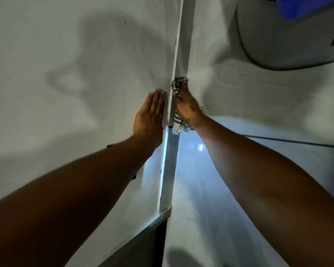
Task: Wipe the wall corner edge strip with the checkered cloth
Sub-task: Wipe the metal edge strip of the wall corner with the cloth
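Against the white wall point(69, 60), the left hand point(149, 112) is lying flat, fingers pressed together, just beside the corner edge strip point(178, 54). Right hand point(187, 106) is pressing the checkered cloth point(178, 83) onto the strip, fingers extended.

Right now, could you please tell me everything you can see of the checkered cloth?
The cloth is thin fabric, checked dark on white, bunched and crumpled. The right hand presses it against the strip at the wall corner. One wad shows above the fingertips; a frayed white end hangs below the wrist. The middle is hidden under the hand.
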